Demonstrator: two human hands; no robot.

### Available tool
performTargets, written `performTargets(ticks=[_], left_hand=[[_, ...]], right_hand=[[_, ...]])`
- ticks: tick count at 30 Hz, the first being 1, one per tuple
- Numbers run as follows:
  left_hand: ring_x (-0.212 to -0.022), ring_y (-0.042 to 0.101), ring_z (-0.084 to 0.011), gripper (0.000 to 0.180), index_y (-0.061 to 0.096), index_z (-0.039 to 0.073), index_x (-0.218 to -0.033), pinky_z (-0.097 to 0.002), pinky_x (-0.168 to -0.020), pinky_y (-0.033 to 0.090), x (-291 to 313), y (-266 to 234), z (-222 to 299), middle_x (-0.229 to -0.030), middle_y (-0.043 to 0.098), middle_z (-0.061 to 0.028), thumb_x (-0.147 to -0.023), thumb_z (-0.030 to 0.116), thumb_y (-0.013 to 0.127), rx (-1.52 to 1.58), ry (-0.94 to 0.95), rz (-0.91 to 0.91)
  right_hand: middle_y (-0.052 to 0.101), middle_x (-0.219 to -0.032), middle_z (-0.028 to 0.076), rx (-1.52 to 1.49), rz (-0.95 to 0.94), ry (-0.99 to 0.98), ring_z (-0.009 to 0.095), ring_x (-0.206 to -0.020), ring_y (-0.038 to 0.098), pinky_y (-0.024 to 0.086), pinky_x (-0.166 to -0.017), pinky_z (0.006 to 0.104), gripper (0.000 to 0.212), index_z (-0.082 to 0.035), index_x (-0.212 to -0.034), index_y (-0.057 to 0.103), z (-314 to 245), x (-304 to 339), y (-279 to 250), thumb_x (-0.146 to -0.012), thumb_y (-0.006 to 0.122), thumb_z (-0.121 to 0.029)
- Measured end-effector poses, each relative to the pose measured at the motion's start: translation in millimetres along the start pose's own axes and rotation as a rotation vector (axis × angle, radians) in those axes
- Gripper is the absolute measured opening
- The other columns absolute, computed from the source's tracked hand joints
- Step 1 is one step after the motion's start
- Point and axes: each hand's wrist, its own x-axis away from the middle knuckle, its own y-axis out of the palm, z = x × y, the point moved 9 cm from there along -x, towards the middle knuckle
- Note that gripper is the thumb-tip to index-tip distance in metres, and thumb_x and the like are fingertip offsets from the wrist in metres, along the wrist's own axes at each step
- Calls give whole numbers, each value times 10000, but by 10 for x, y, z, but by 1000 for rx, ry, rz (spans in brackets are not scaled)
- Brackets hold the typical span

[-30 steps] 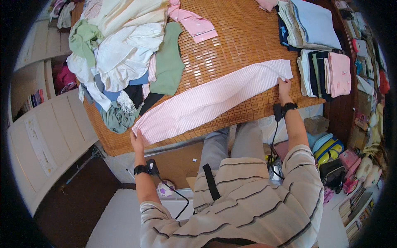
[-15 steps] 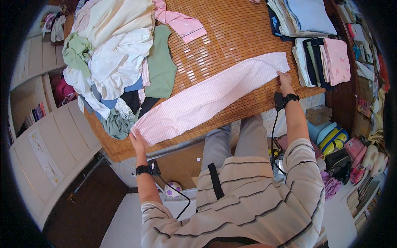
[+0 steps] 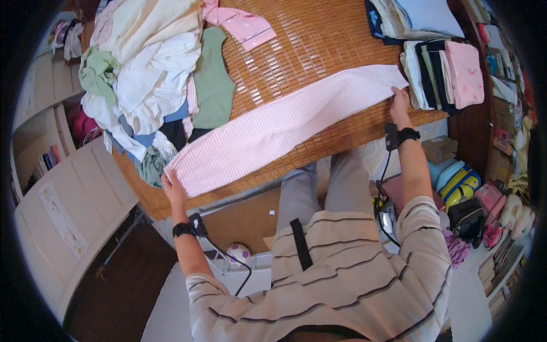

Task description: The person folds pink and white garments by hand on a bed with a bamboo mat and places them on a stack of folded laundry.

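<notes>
A long, narrow pink-and-white striped garment (image 3: 273,130) lies stretched slantwise over the woven bamboo mat (image 3: 319,54), smooth for most of its length. Its lower left end is pinched by my left hand (image 3: 174,187), close to the mat's front edge. At the far right end, my right hand (image 3: 400,102) grips the near corner between thumb and fingers. Whether it is one layer or folded lengthwise I cannot tell. Each wrist wears a black strap with a small device and a cable.
A loose heap of white clothes (image 3: 154,74) lies on the left, with a green sleeveless top (image 3: 213,82) and a pink floral piece (image 3: 248,28) beside it. Folded clothes (image 3: 464,74) stand in stacks at the right. Below the mat's right side are bags (image 3: 464,188) and plush toys.
Both hands have moved outward and slightly up, still holding the striped garment's ends. The garment now looks tauter, with fewer wrinkles. The whole view has shifted a little.
</notes>
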Motion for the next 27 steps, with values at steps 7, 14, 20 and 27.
performTargets(ticks=[7, 14, 20, 27], left_hand=[[-830, 471, -144, 375, 465, -27, -1069, -269, -729, 390, -116, -130, 223, -942, 529, -90, -880, 297, 456, -161, 99, -20], [-795, 469, -148, 296, 486, -13, -992, -270, -726, 388, -150, -129, 182, -894, 533, -91, -873, 258, 466, -300, 149, 79], [-797, 472, -156, 305, 488, -19, -979, -275, -730, 388, -177, -128, -56, -876, 536, -101, -869, 265, 473, -280, 88, 53], [-797, 481, -148, 336, 494, -37, -983, -265, -727, 393, 34, 80, 340, -879, 551, -94, -861, 277, 488, -318, 62, 179]], right_hand=[[485, -652, 27, 421, 118, 51, 131, -591, 457, 374, -543, 275, 278, -77, -652, 425, 18, 149, -297, -623, 701, -82], [552, -857, 143, 609, 52, 25, 253, -791, 524, 418, -706, 360, 342, 55, -857, 510, 117, 132, -383, -626, 687, -124], [510, -988, 203, 1294, -101, -859, 359, -916, 492, 391, -823, 416, 532, -1, -1120, 439, -681, 973, 628, -653, 612, -187], [531, -942, 156, 1045, -905, -934, 328, -872, 505, 402, -765, 412, 435, -60, -1096, 481, -173, 2170, 1712, -698, 606, -183]])
